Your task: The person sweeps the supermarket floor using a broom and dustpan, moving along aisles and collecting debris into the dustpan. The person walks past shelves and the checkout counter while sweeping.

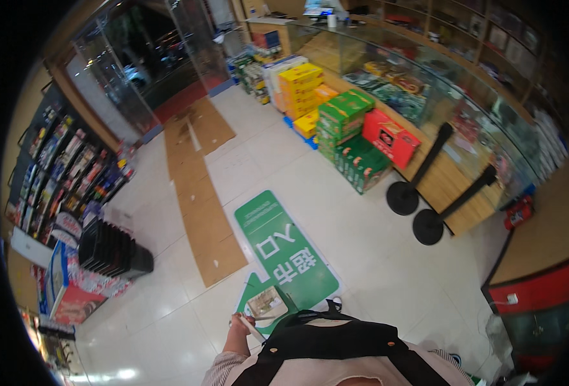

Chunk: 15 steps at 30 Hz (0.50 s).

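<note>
My left hand (243,320) is closed around a pale handle or stick, low in the picture and left of my body. Just beyond it is a shallow, light-coloured tray-like container (268,304) with brownish dirt or debris inside; whether the handle joins it cannot be told. This container is over the lower end of a green floor mat or sticker (289,241) with white lettering and an arrow. My right hand is out of view. A black apron or strap harness (335,340) covers my front.
Cardboard strips (202,207) lie on the tiled floor towards the glass doors. Stacked black baskets (115,251) stand left, near a goods shelf (62,164). On the right are green cartons (345,116), a red box (389,137), black-based posts (428,227) and a glass counter (390,62).
</note>
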Each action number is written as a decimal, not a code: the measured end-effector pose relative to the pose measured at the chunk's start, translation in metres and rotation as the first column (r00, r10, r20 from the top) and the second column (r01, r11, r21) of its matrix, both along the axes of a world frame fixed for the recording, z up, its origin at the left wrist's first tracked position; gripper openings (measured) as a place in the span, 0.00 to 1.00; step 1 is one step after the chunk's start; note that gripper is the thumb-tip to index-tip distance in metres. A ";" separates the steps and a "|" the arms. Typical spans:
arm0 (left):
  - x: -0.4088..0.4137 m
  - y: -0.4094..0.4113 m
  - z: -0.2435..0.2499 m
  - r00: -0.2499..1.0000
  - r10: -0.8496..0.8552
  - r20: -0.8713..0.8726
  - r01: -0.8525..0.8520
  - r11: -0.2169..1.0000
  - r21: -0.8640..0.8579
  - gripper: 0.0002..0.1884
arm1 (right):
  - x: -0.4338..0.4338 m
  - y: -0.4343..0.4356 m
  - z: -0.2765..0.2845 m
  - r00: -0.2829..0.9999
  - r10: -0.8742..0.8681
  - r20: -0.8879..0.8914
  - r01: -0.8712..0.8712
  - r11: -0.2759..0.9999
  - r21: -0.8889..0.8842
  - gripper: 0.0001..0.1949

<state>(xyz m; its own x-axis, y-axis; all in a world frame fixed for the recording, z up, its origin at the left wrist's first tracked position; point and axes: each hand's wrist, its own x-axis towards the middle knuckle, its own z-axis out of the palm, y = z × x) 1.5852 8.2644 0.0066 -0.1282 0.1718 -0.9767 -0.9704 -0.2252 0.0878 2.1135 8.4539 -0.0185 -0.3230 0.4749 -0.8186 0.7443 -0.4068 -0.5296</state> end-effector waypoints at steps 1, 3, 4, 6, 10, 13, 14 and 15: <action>-0.002 0.000 -0.002 0.999 -0.039 -0.001 0.039 0.999 0.020 0.11 | -0.008 0.011 0.001 1.000 0.009 0.004 -0.009 1.000 -0.014 0.14; -0.008 -0.005 -0.001 0.995 -0.046 0.083 0.042 0.998 0.041 0.11 | -0.023 0.036 0.003 0.999 0.033 0.003 -0.033 0.999 -0.035 0.14; -0.012 -0.008 -0.005 0.997 -0.044 0.070 0.040 0.998 0.052 0.12 | -0.031 0.045 0.004 0.999 0.045 0.001 -0.045 0.998 -0.042 0.14; -0.014 -0.011 -0.008 0.998 -0.065 -0.028 0.065 0.998 0.022 0.13 | -0.047 0.060 0.006 0.998 0.068 -0.009 -0.068 0.996 -0.050 0.14; -0.022 0.001 -0.006 1.000 -0.017 -0.012 0.018 0.998 0.056 0.13 | -0.076 0.084 0.013 0.994 0.104 -0.015 -0.104 0.993 -0.051 0.14; -0.038 0.021 -0.012 0.998 0.018 -0.064 -0.017 1.000 0.015 0.12 | -0.103 0.100 0.019 0.990 0.143 -0.010 -0.143 0.989 -0.043 0.15; -0.046 0.023 -0.021 0.998 0.027 -0.059 -0.028 1.000 -0.011 0.13 | -0.113 0.103 0.021 0.988 0.154 -0.009 -0.154 0.987 -0.045 0.15; -0.057 0.035 -0.023 0.998 0.034 -0.058 -0.035 0.999 -0.027 0.13 | -0.125 0.108 0.023 0.987 0.160 -0.007 -0.160 0.986 -0.040 0.15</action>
<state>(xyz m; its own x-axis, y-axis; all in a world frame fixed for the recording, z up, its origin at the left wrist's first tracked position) 1.5277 8.2994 -0.0163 -0.1896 0.1394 -0.9719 -0.9553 -0.2551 0.1497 1.9882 8.5621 0.0044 -0.3952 0.3838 -0.8346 0.7997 -0.3032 -0.5182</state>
